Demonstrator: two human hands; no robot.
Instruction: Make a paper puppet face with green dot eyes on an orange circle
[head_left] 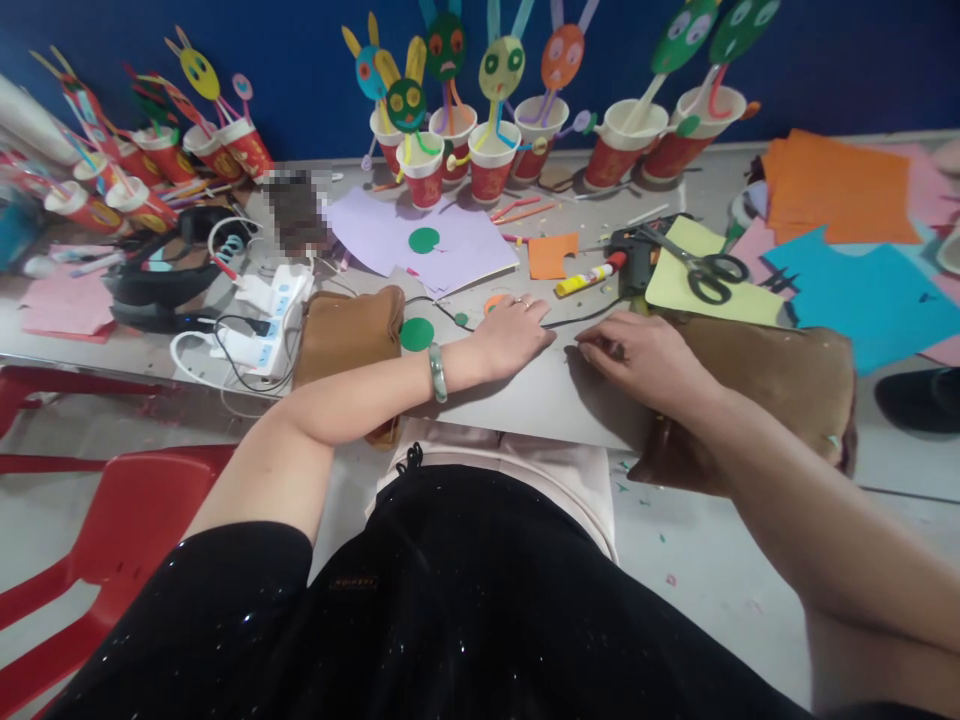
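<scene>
My left hand (516, 338) rests palm down on the table (540, 405), its fingers stretched out and a ring on one of them. Just beyond it, an orange paper piece (495, 304) is partly covered by the fingers. A large green paper circle (417, 334) and a small green one (461, 319) lie to its left. Close by on the right, my right hand (637, 355) has thumb and fingertips pinched together low over the table. Whatever is between them, if anything, is too small to make out. A black cable (577, 320) runs behind both hands.
Brown leather bags (349, 335) flank the hands. Scissors (701, 275) lie on yellow paper (667, 290). Behind are purple paper (465, 240), a yellow marker (577, 283) and several red cups (491, 170) with paper figures. A power strip (274, 325) stands left; a red chair (150, 500) is below.
</scene>
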